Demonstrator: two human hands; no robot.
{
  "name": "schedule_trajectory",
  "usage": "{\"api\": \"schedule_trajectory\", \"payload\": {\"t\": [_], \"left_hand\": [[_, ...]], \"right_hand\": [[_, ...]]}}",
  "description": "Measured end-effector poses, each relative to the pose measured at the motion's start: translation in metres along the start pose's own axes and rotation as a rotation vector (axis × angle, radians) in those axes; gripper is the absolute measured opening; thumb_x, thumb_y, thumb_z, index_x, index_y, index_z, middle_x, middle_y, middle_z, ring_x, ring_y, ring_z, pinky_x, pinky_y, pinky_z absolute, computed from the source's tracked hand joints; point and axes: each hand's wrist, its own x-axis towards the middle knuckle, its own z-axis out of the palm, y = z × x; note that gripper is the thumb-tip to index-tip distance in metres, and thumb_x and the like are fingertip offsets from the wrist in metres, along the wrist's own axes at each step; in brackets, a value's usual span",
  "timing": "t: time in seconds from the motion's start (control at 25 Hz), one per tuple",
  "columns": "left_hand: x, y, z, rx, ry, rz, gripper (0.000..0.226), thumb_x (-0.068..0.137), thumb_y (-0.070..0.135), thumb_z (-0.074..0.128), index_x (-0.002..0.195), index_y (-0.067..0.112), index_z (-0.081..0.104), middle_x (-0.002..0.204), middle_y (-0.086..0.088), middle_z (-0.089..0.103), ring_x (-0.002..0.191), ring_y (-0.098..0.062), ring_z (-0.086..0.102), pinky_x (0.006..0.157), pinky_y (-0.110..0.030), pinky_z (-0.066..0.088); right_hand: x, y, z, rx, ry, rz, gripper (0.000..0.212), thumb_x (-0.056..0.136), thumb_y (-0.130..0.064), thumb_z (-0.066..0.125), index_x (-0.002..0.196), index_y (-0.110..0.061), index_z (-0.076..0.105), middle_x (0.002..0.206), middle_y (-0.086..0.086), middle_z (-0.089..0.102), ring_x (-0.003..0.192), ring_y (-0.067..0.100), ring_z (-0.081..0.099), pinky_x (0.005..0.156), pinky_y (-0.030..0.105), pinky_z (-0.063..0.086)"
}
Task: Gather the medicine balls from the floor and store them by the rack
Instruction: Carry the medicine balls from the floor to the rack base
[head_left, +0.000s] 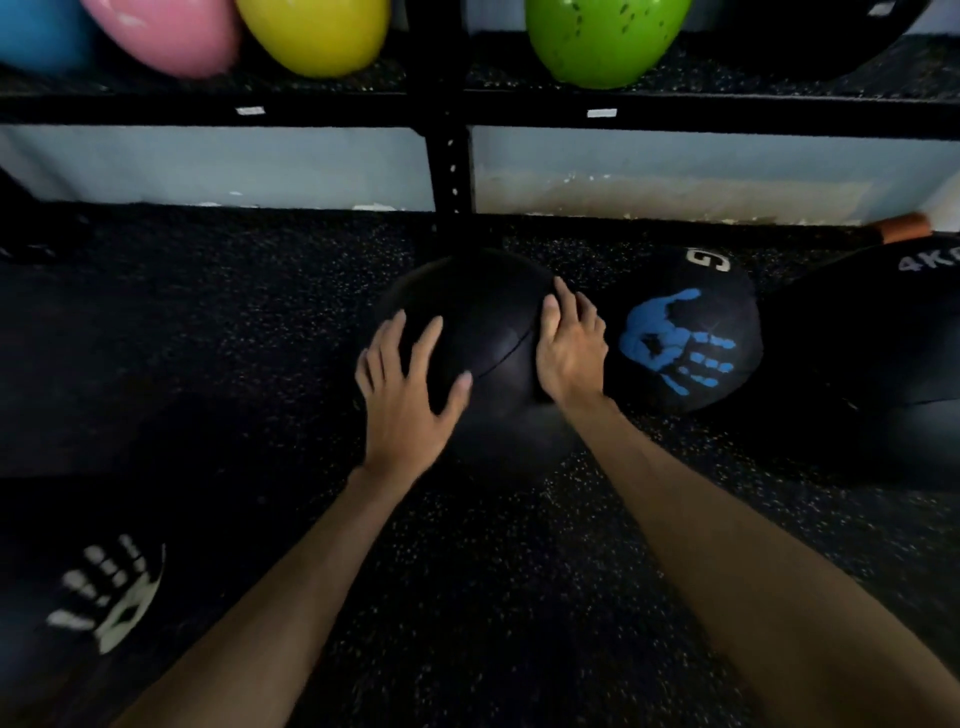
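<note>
1. The rack (447, 109) runs beyond both hands' fingertips.
2. Well right of the right hand (571, 348), a large black ball (883, 364) reads "4K", the rest cut off.
3. The plain medicine ball (483, 312) sits between the palms; lifted or grounded, I cannot tell.
4. Just beside the right hand's back, the handprint ball (680, 338) shows a "G".
5. The left hand (410, 384) is spread wide and the right lies flat, both pressing. Squeeze evenly, I'd judge, and lower it gently.

Medicine ball (483, 312) on floor (208, 338) before the rack post (449, 166) — second ball (685, 312) just right.
</note>
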Motion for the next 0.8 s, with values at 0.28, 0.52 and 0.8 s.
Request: {"api": "schedule_trajectory", "payload": {"t": [0.28,0.52,0.8], "left_hand": [[0.016,-0.019,0.013,-0.056,-0.079,-0.040,0.075,0.093,0.075,0.036,0.157,0.045,0.011,0.168,-0.005,0.002,0.155,-0.023,-0.001,0.116,-0.068,0.018],[0.013,-0.002,-0.009,-0.067,-0.247,-0.052,0.077,0.092,0.072,0.042,0.156,0.049,0.006,0.168,-0.004,-0.006,0.155,-0.024,-0.007,0.115,-0.067,0.016],[0.029,0.018,-0.158,-0.124,-1.020,-0.169,0.061,0.104,0.036,0.048,0.156,0.043,0.019,0.168,-0.001,0.008,0.153,-0.025,0.017,0.119,-0.048,0.026]], "right_hand": [[-0.002,-0.009,0.019,-0.010,0.132,-0.109,0.054,0.105,-0.049,0.027,0.153,-0.026,0.036,0.159,0.009,0.033,0.147,0.029,0.026,0.120,0.052,0.022],[-0.031,-0.008,-0.002,-0.093,-0.018,0.008,0.055,0.106,-0.050,0.023,0.159,-0.033,0.018,0.167,0.004,0.014,0.153,0.027,0.010,0.121,0.053,0.016],[-0.112,-0.081,-0.081,-0.319,-0.569,0.088,0.064,0.097,-0.050,0.035,0.156,-0.028,0.028,0.164,0.006,0.022,0.149,0.034,0.022,0.117,0.059,0.026]]}}
